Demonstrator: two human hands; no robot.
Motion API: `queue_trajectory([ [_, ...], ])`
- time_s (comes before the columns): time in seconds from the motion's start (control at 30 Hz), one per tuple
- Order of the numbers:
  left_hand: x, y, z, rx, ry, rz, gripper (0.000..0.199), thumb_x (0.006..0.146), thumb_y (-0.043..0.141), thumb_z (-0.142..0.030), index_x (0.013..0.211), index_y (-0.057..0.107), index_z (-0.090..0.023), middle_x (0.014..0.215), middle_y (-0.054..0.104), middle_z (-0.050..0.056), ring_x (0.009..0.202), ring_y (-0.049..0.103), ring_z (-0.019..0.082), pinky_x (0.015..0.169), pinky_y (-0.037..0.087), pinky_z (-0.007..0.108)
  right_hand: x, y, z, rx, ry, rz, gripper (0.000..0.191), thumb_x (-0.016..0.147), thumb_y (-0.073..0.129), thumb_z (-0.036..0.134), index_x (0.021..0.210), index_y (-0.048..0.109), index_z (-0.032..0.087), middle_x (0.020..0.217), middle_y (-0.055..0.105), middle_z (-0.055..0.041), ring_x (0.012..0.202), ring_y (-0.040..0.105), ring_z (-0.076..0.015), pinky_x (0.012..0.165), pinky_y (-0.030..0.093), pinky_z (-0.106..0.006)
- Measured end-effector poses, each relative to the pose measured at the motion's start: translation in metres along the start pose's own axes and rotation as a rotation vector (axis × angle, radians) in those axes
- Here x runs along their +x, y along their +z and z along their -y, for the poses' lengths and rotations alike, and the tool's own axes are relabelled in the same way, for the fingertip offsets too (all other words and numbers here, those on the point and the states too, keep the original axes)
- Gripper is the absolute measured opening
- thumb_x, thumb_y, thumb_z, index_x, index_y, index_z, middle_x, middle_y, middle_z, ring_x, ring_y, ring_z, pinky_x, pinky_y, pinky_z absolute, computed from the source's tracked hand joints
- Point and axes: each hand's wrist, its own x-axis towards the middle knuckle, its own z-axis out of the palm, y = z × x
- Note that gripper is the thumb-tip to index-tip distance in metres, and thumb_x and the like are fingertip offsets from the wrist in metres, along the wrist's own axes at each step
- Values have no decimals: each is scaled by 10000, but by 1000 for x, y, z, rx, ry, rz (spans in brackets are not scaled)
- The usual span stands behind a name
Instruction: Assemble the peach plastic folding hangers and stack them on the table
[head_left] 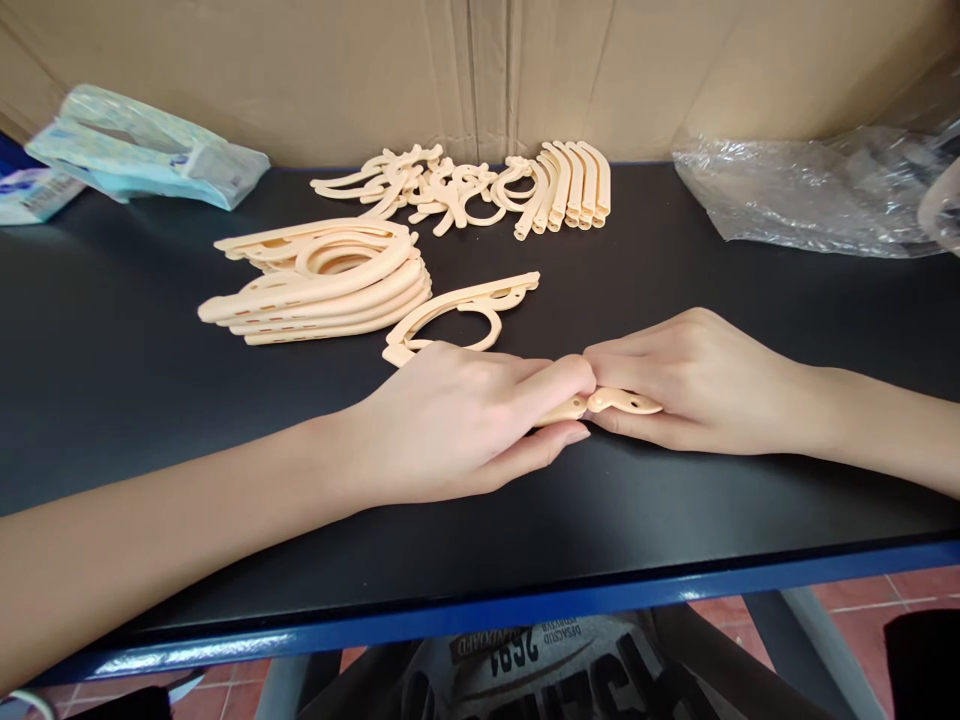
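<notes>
Near the table's front, my left hand (480, 425) is closed around a beige plastic hanger arm (562, 411); only its end with a small hole shows between thumb and fingers. My right hand (694, 385) meets it and pinches a small curved beige hanger piece (624, 401), also with a hole, its rounded tip close to the arm's end. My fingers hide whether the two parts are joined. Just behind my left hand lies a folding hanger (450, 305) with a ring-shaped middle, its near end partly covered by that hand.
A stack of similar folded hangers (322, 290) lies to the left. Farther back are a loose heap of hooks (435, 190) and a row of curved arms (574, 185). Tissue packs (142, 145) stand back left, clear plastic bags (817, 190) back right, against a cardboard wall (337, 80).
</notes>
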Motion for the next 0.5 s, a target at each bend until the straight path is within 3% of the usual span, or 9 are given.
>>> queue_trajectory([
  [0.5, 0, -1, 1, 17, 3, -7, 111, 979, 513, -241, 1024, 556, -149, 865, 703, -25, 675, 645, 113, 465, 297, 260, -1, 1, 0, -12, -16, -19, 267, 993, 443, 304, 756, 476, 185, 619, 477, 33, 503, 386, -93, 485, 216, -249],
])
